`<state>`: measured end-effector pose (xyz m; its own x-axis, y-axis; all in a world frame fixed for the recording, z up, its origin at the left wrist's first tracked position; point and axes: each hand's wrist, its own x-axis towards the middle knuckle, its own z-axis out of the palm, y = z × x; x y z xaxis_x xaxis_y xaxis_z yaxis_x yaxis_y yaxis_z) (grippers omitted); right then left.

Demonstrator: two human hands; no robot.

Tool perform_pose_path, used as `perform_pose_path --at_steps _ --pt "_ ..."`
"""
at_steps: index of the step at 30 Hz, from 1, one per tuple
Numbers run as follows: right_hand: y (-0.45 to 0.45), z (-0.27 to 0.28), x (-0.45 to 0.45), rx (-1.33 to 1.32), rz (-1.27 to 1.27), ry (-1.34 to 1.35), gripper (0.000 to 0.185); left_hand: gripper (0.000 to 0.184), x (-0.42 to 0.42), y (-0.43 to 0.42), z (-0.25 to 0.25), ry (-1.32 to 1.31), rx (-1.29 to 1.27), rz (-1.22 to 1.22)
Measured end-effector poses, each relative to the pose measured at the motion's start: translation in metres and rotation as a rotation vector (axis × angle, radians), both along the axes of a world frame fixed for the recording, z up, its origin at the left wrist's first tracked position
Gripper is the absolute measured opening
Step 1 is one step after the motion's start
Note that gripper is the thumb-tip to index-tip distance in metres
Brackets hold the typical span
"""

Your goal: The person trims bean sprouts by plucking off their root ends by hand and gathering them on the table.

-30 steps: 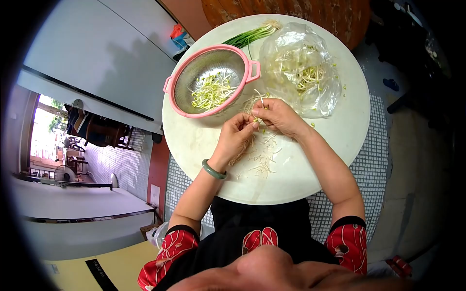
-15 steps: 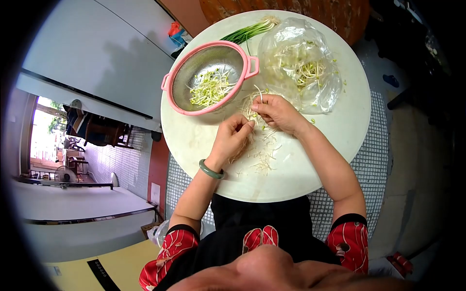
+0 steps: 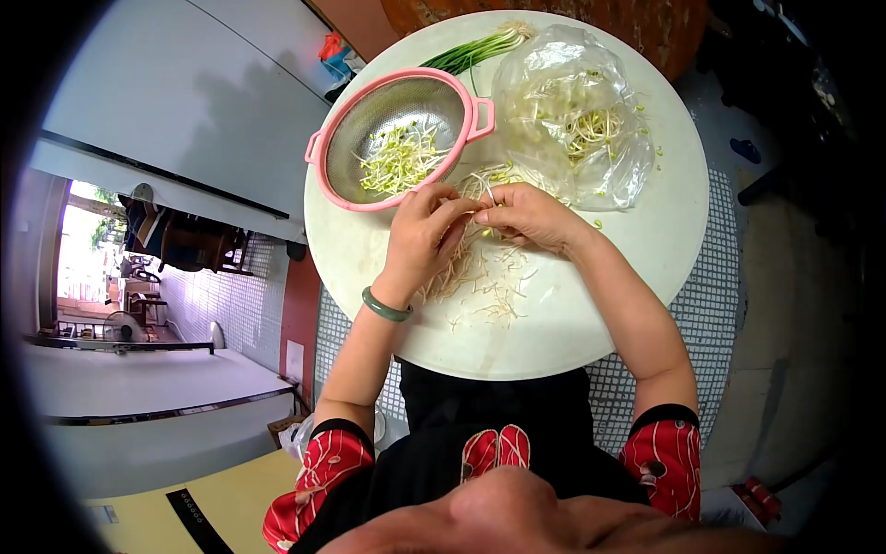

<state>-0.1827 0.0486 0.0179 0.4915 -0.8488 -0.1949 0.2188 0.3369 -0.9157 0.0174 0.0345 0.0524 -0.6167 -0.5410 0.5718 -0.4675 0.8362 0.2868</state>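
My right hand [image 3: 531, 220] is closed, pinching a pale bean sprout [image 3: 491, 194] whose stem sticks up past the fingers. Close against it, fingertips meeting, my left hand [image 3: 429, 229] is closed too, but what its fingers hold is too small to tell. A pink-rimmed metal colander [image 3: 340, 190] with sprouts [image 3: 402, 159] inside stands just beyond my left hand. Beyond my right hand lies a clear plastic bag [image 3: 614, 180] with more sprouts in it. Thin root ends [image 3: 494, 291] are scattered on the table below my hands.
The round white table [image 3: 646, 277] carries a bunch of green onions [image 3: 475, 51] at its far edge. A brown wooden surface [image 3: 554, 11] lies behind it. White cabinet doors [image 3: 185, 102] are on the left, and a dark slipper [image 3: 746, 150] is on the floor at right.
My left hand has moved up and forward, from slightly apart to touching my right hand's fingertips. My right hand keeps its pinch in nearly the same place.
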Motion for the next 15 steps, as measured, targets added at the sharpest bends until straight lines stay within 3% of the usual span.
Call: perform_pose_path --at_steps 6,9,11,12,14,15 --pt "0.0 -0.002 0.001 -0.041 -0.01 0.024 0.01 0.021 0.003 -0.003 -0.004 -0.044 -0.07 0.006" --pt "0.001 0.003 0.0 -0.006 0.001 0.006 0.01 0.013 0.002 0.006 -0.005 0.248 0.51 0.064" --pt "0.004 0.008 -0.003 0.049 -0.01 -0.007 0.011 0.009 0.009 0.0 -0.014 0.474 0.733 0.023" --pt "0.0 0.001 -0.006 0.075 -0.021 -0.149 0.012 0.008 0.014 -0.003 -0.018 0.588 0.844 0.002" --pt "-0.011 -0.02 -0.014 0.123 -0.042 -0.431 0.017 0.01 0.028 -0.006 -0.017 0.353 0.79 -0.062" --pt "-0.011 -0.017 -0.014 0.126 -0.104 -0.444 0.02 0.013 0.032 -0.006 -0.015 0.237 0.76 -0.094"
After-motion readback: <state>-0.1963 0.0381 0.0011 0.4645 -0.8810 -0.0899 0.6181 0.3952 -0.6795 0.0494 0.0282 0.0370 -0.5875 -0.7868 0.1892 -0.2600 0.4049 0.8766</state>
